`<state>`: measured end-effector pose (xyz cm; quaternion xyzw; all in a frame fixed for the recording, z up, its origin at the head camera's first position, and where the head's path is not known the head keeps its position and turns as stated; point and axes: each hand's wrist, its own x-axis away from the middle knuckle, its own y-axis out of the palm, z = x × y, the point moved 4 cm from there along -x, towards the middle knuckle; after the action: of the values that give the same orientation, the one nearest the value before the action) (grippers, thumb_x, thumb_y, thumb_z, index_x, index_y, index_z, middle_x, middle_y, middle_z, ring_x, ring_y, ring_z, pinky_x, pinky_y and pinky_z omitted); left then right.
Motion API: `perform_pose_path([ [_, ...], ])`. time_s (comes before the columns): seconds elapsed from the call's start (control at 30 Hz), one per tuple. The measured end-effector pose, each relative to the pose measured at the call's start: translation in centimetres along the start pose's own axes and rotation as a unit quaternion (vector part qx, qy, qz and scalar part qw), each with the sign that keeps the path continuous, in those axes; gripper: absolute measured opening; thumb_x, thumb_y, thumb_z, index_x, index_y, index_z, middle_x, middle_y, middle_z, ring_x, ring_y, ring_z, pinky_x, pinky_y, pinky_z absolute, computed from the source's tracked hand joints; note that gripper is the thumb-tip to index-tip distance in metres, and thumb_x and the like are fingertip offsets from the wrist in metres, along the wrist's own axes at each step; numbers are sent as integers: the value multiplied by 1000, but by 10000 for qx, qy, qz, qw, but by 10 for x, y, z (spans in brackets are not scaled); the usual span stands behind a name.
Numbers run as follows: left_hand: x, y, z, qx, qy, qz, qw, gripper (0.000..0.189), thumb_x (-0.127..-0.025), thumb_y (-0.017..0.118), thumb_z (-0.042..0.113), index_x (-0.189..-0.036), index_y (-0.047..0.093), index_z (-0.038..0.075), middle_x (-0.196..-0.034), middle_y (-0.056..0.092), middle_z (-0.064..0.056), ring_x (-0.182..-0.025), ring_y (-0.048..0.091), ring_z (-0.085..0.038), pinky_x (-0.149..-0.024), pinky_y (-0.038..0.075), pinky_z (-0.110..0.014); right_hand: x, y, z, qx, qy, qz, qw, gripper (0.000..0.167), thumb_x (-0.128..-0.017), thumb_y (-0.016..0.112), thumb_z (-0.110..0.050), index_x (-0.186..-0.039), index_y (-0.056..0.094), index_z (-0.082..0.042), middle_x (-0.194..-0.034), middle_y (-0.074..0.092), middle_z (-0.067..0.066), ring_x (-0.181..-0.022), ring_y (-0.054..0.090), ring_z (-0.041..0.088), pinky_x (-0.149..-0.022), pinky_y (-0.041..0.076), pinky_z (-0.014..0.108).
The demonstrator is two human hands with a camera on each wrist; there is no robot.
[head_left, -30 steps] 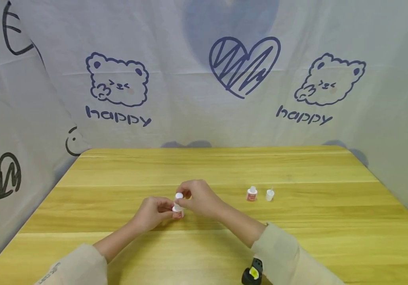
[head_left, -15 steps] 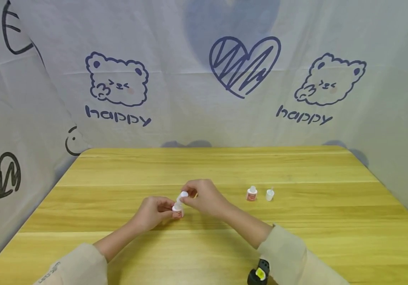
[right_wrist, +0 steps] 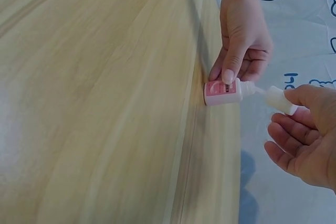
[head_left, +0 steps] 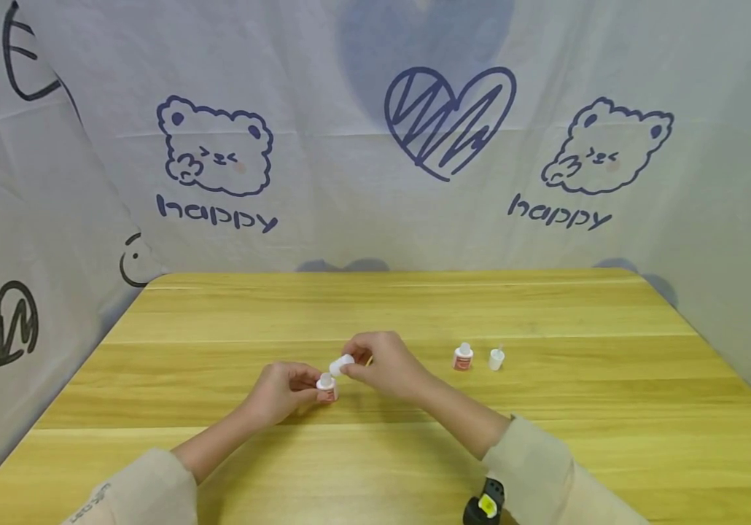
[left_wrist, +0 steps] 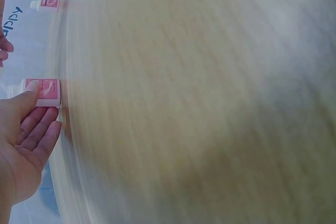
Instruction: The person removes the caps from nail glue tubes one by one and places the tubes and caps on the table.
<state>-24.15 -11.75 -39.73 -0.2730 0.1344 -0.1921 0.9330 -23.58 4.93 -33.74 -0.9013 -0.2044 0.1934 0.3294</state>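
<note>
My left hand (head_left: 278, 394) grips a small white bottle (head_left: 327, 391) with a pink label, which stands on the wooden table. Thumb and fingers hold its sides in the left wrist view. Just above and right of the bottle's neck, my right hand (head_left: 385, 364) pinches a white cap (head_left: 341, 364), tilted and apart from the neck. A thin pale applicator (right_wrist: 260, 91) runs from the cap toward the bottle mouth in the right wrist view; whether its tip is still inside is unclear.
A second pink-labelled bottle (head_left: 463, 358) stands uncapped to the right. Beside it a white cap (head_left: 496, 360) rests upside down, its thin applicator pointing up. The wooden table (head_left: 546, 306) ends at a printed cloth (head_left: 349, 182) behind. A black wrist device (head_left: 484, 504) is near the right sleeve.
My right hand has lifted the cap off the bottle's neck and moved it right, tilting it. My left hand and its bottle have stayed in place.
</note>
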Motion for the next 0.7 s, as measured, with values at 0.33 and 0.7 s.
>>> perform_pose_path([
  [0.33, 0, -2, 2, -97, 112, 97, 9998, 19, -81, 70, 7, -92, 68, -8, -87, 71, -19, -79, 70, -22, -69, 56, -21, 1, 2, 7, 8, 142, -143, 9998, 8, -82, 68, -4, -89, 67, 0, -79, 66, 7, -69, 52, 7, -61, 45, 14],
  [0.7, 0, -1, 2, -92, 85, 126, 9998, 19, -80, 70, 7, -92, 68, -9, -87, 71, -20, -78, 70, -23, -67, 56, -21, -3, 13, 10, 487, -132, -476, 9976, 5, -79, 70, -3, -82, 68, 1, -73, 66, 7, -62, 45, 5, -55, 39, 14],
])
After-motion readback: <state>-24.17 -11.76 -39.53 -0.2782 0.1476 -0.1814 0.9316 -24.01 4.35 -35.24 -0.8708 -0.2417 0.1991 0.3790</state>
